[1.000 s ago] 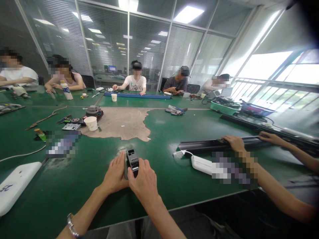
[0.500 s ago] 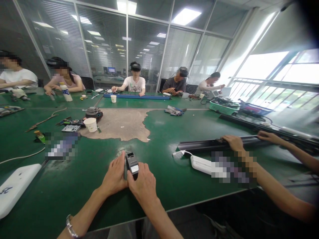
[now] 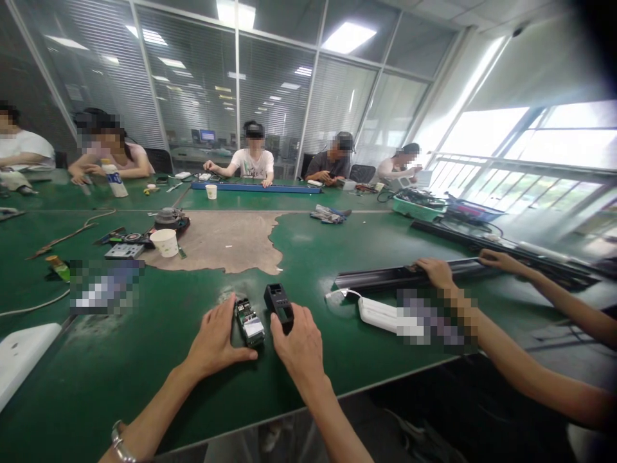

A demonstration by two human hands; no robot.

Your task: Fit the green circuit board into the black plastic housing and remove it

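Observation:
A green circuit board with a whitish block on it (image 3: 251, 326) lies on the green table in front of me. My left hand (image 3: 219, 334) rests around its left side and near end, fingers stretched out and thumb extended; whether it touches the board, I cannot tell. Just to the right, my right hand (image 3: 299, 341) grips a black plastic cover (image 3: 278, 302) between thumb and fingers. That cover has openings at its far end and is tilted, apart from the board.
Nearby on the right, a co-worker's hands (image 3: 436, 273) hold a long black bar (image 3: 371, 278) beside a white power bank (image 3: 380, 316). A paper cup (image 3: 164, 243) and electronic parts (image 3: 124, 251) sit left of centre. A white case (image 3: 24, 360) lies at left. Several people sit across the table.
The black cover has come away from the circuit board and moved right in my right hand. The board is now exposed beside my left hand. The view has shifted slightly right.

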